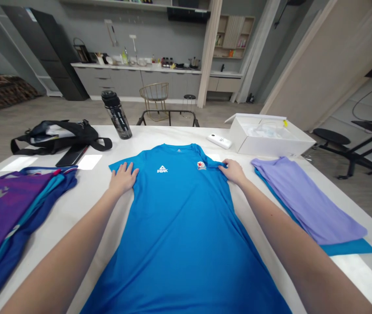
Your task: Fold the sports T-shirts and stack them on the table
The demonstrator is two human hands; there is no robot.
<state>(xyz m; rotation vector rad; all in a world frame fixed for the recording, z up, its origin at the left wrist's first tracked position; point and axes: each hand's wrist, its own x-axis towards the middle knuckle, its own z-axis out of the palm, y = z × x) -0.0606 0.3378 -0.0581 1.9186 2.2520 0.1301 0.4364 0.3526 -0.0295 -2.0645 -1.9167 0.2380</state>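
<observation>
A blue T-shirt lies spread face up on the white table, its collar toward the far edge and its hem running out of view at the bottom. White lettering sits on one side of the chest and a small badge on the other. My left hand rests flat with fingers spread on the sleeve at the left. At the other sleeve, which is creased and partly folded, my right hand pinches the fabric edge between thumb and fingers.
Folded purple and blue shirts lie at the left, a lilac folded garment at the right. Farther back are a black bag, a phone, a bottle, a white device and an open white box.
</observation>
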